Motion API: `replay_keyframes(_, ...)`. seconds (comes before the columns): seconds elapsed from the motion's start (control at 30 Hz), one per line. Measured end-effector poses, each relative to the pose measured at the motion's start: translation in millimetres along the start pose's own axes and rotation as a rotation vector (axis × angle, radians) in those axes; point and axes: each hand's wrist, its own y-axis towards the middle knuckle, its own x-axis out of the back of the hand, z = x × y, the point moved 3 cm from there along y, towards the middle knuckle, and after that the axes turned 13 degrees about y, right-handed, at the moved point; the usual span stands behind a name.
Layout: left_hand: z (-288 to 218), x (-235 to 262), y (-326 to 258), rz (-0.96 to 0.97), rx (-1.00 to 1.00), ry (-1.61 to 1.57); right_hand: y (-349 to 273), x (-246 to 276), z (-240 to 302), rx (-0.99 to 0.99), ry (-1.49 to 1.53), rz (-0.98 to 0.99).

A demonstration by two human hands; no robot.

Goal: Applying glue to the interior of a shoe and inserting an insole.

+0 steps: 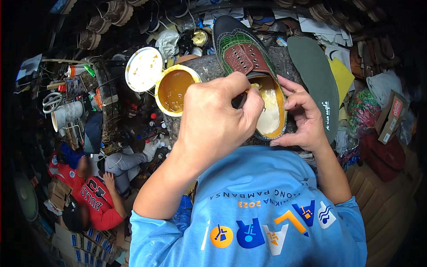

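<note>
The left hand [222,113] pinches a small tool [255,86], mostly hidden by the fist, its tip inside the open shoe [247,57] just right of that grip, while the right hand [306,116], thumb and fingers spread, holds the shoe's right side and heel, toe pointing away.

held shoe [247,57] x1 | tub [168,110] x1 | wht lid [143,69] x1 | grn insole [313,84] x1

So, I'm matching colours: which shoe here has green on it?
The shoe held at its heel end by the right hand: it has green textured panels. The brown shoes at upper left show none.
</note>
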Motion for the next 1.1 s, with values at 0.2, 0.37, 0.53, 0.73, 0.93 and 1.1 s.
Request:
replay_keyframes(0.2,-9.3,6.1,-6.8,0.207,-0.067,-0.194,-2.1,1.9,-2.8,0.036,0.029,0.000)
replay_keyframes(0.37,6.5,-0.1,7.8,0.037,-0.093,-0.120,-1.0,-1.4,-2.5,0.046,0.037,0.019)
replay_keyframes(0.53,1.5,7.2,12.0,0.303,-0.073,-0.294,-1.4,1.7,0.6,0.042,0.017,0.041)
replay_keyframes(0.73,0.7,-1.3,9.0,0.270,-0.128,-0.394,-2.0,4.3,-1.1,0.037,0.010,0.051)
replay_keyframes(0.93,4.8,-0.7,13.8,0.248,-0.143,-0.378,-1.3,4.5,0.9,0.026,-0.004,0.050)
replay_keyframes(1.1,7.7,6.9,16.2,0.248,-0.155,-0.314,0.4,3.4,3.9,0.030,-0.034,0.048)
